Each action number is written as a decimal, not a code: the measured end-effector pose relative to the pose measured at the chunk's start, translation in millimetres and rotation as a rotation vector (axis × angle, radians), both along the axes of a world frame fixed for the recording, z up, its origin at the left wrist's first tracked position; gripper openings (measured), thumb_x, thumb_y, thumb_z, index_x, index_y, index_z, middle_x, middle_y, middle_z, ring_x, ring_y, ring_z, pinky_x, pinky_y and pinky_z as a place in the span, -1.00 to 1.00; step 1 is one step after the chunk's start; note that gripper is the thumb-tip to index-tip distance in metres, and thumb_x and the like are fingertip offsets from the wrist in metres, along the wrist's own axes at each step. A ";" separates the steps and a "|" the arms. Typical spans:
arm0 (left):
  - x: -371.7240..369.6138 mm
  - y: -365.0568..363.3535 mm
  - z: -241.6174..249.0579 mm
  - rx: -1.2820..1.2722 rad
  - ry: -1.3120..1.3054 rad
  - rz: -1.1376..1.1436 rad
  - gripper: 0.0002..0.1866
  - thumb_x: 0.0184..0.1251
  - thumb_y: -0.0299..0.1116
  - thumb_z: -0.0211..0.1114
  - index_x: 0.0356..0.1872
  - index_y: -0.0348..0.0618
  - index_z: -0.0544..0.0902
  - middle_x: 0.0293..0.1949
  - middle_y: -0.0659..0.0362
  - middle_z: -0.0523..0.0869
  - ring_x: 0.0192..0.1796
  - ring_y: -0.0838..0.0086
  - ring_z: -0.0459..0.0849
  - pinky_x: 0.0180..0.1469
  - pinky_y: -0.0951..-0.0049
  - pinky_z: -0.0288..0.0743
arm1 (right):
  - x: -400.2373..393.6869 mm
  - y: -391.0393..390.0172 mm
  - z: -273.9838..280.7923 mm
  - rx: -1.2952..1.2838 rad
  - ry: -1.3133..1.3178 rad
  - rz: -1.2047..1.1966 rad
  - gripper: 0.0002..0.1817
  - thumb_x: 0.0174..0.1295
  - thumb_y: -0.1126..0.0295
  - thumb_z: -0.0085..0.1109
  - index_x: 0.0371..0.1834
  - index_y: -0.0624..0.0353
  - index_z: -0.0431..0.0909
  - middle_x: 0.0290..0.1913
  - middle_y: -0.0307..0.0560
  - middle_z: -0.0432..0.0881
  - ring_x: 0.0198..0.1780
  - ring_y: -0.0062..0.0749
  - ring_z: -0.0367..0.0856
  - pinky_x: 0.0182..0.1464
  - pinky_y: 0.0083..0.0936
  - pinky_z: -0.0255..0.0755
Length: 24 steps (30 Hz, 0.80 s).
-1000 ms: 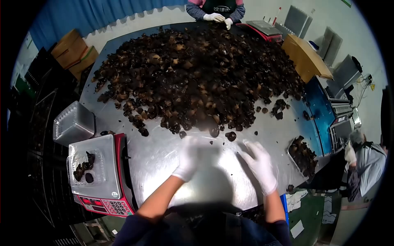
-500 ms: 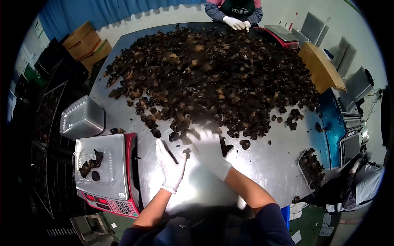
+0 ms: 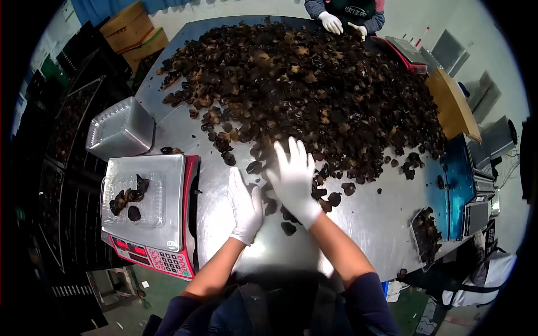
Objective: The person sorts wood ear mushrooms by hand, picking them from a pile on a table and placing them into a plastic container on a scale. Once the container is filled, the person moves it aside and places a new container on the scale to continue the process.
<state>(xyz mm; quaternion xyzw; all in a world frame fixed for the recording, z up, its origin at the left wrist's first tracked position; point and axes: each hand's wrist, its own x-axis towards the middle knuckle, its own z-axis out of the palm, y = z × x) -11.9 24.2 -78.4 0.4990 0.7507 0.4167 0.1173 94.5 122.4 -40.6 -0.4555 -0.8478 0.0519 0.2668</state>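
Observation:
A wide heap of dark brown wood ear mushrooms (image 3: 314,84) covers the far part of the metal table. My right hand (image 3: 294,182), in a white glove, lies at the heap's near edge with its fingers spread, over a few loose pieces. My left hand (image 3: 245,207), also gloved, stands on its edge on the bare metal, fingers stretched out and thumb apart. Loose mushroom pieces (image 3: 271,206) lie between the two hands, and one piece (image 3: 288,228) rests below my right wrist. Neither hand grips anything.
At left, a red scale (image 3: 148,215) bears a clear tray (image 3: 154,207) with several mushrooms. Behind it stand stacked clear trays (image 3: 120,129). A filled tray (image 3: 427,238) sits at the right edge. Across the table are a co-worker's gloved hands (image 3: 332,23) and another scale (image 3: 406,53).
My right hand has swept back, and several loose mushrooms now lie nearer me. My left hand stays beside it. The co-worker's hands have parted. The view has shifted.

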 end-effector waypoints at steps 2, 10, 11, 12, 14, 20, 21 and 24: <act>-0.4 0.0 -2.2 0.024 -0.027 0.004 -0.25 0.42 -0.34 0.07 0.51 -0.50 0.00 0.48 -0.34 0.09 0.53 -0.18 0.06 0.56 0.06 -0.10 | -19.0 20.9 -23.3 0.023 -0.125 -0.034 -0.31 0.18 0.15 0.26 0.40 0.08 0.36 0.40 0.21 0.37 0.45 0.14 0.24 0.39 0.09 0.11; -3.3 0.7 -8.8 0.104 -0.055 0.002 -0.24 0.37 -0.41 0.09 0.50 -0.50 0.00 0.48 -0.34 0.05 0.55 -0.17 0.03 0.57 0.04 -0.13 | 42.6 -49.3 4.8 -0.200 0.122 0.257 -0.57 0.19 0.34 0.24 0.16 0.11 0.56 0.18 0.04 0.56 0.27 -0.07 0.47 0.31 -0.09 0.29; -3.4 2.0 -10.3 0.112 -0.021 0.003 -0.24 0.36 -0.41 0.12 0.50 -0.49 0.00 0.48 -0.34 0.07 0.54 -0.16 0.04 0.56 0.04 -0.12 | 58.7 -35.8 7.7 -0.298 0.209 0.200 -0.57 0.20 0.35 0.25 0.16 0.12 0.55 0.19 0.06 0.55 0.28 -0.06 0.46 0.32 -0.08 0.28; -3.4 2.0 -10.5 0.095 0.012 0.007 -0.22 0.34 -0.43 0.16 0.50 -0.49 0.01 0.46 -0.34 0.11 0.52 -0.17 0.08 0.55 0.04 -0.09 | 73.3 -18.4 10.6 -0.238 0.199 0.091 -0.54 0.23 0.29 0.22 0.21 0.11 0.53 0.25 0.07 0.51 0.32 -0.08 0.42 0.33 -0.07 0.26; -1.8 3.4 -8.4 0.086 0.025 0.019 -0.21 0.33 -0.43 0.20 0.49 -0.49 0.02 0.45 -0.34 0.13 0.51 -0.17 0.10 0.54 0.03 -0.07 | 89.2 -3.4 0.2 -0.097 0.104 -0.062 -0.48 0.27 0.21 0.20 0.29 0.10 0.48 0.36 0.11 0.42 0.40 -0.05 0.35 0.36 -0.02 0.22; -1.4 4.9 -8.2 0.088 0.024 0.032 -0.20 0.32 -0.44 0.23 0.50 -0.47 0.03 0.46 -0.35 0.13 0.52 -0.20 0.10 0.55 0.02 -0.05 | 106.8 -79.3 -18.3 -0.148 -0.234 0.226 -0.35 0.21 0.15 0.28 0.39 0.02 0.41 0.45 0.10 0.32 0.53 0.01 0.18 0.49 0.03 -0.02; -0.4 3.7 -5.6 0.081 0.016 0.033 -0.20 0.32 -0.44 0.23 0.50 -0.46 0.02 0.46 -0.35 0.13 0.52 -0.20 0.09 0.55 0.02 -0.05 | 113.6 -89.1 -18.3 -0.159 -0.265 0.195 -0.35 0.19 0.17 0.30 0.38 0.02 0.41 0.44 0.08 0.32 0.53 -0.01 0.19 0.50 0.02 -0.04; 0.1 3.0 -4.4 0.069 -0.006 0.016 -0.23 0.36 -0.50 0.13 0.53 -0.41 0.00 0.51 -0.32 0.04 0.55 -0.15 0.05 0.57 0.07 -0.09 | 119.1 -86.2 -13.9 -0.136 -0.118 0.131 -0.44 0.19 0.28 0.29 0.29 0.09 0.49 0.39 0.08 0.38 0.47 -0.03 0.27 0.48 -0.01 0.00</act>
